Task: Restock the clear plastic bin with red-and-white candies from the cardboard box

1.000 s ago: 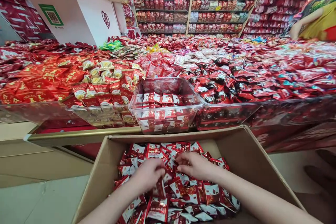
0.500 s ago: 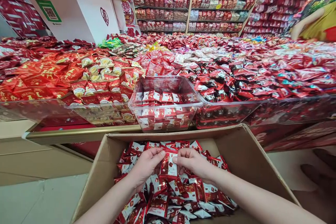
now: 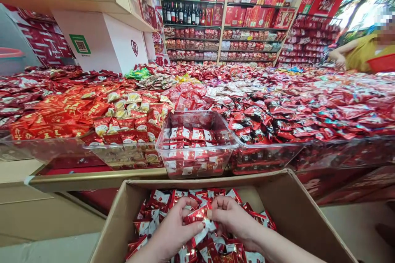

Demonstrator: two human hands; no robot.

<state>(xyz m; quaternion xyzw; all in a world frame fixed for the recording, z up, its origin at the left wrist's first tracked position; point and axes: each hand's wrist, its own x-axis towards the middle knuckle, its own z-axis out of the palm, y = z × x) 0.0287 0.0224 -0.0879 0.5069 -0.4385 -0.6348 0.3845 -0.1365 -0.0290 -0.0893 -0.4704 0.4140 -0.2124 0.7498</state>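
Note:
Over an open cardboard box (image 3: 271, 193), both hands meet at one red and white candy packet (image 3: 199, 213). My left hand (image 3: 177, 228) has its thumb and fingers around the packet's left side. My right hand (image 3: 230, 218) pinches the packet's right edge between thumb and fingers. Many loose red and white packets (image 3: 236, 248) lie in the box beneath the hands. Just beyond the box, a clear plastic bin (image 3: 197, 148) holds similar packets set in rows.
Heaped candy bins span the counter, with durian packets (image 3: 129, 125) on the left and dark red packets (image 3: 256, 125) on the right. A person (image 3: 358, 53) with a red container (image 3: 382, 63) is at the far right. Stocked shelves (image 3: 191, 12) stand behind.
The view has tilted up, so the box and counter sit lower. The packet between my hands has turned from upright to slanted, and my left fingers have spread further around it.

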